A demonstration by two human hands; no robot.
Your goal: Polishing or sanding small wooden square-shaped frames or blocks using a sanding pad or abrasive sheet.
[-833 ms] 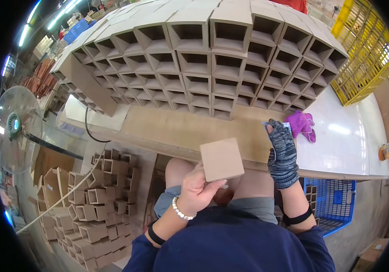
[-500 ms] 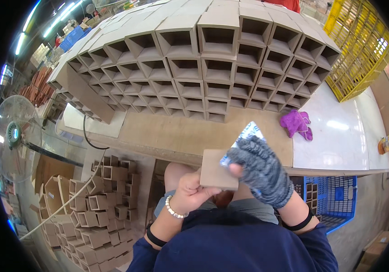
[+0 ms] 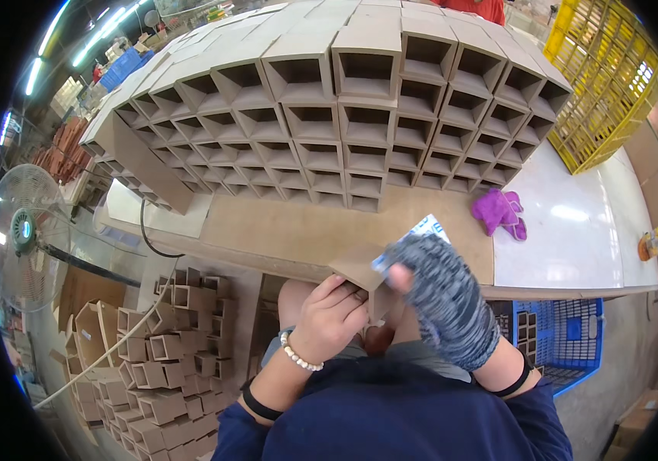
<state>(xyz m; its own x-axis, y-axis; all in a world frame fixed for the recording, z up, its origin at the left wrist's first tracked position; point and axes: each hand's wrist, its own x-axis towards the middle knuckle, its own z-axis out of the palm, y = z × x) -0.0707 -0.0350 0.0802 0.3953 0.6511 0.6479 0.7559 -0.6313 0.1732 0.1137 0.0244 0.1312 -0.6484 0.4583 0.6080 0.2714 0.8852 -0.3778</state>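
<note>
My bare left hand (image 3: 332, 321), with a beaded bracelet at its wrist, grips a beige-brown box (image 3: 368, 276) at the table's front edge. The box is tilted, and its upper face is blurred. My right hand (image 3: 446, 300), in a grey knitted glove, closes on a folded white sheet with blue print (image 3: 430, 226). Parts of this sheet stick out past the fingers at the top and left, right beside the box; whether it touches the box I cannot tell. The bare right thumb shows near the box's right side.
Rows of stacked open-ended boxes (image 3: 367, 73) fill the table's far side. A purple cloth (image 3: 498, 213), a yellow crate (image 3: 601, 84) and a bottle (image 3: 654, 243) stand or lie to the right. Below are a blue crate (image 3: 575, 330), a box pile (image 3: 164, 376) and a fan (image 3: 26, 227).
The box has turned and tilted away, and my left hand has shifted its hold up along its near side. My gloved hand with the sheet has moved slightly down.
</note>
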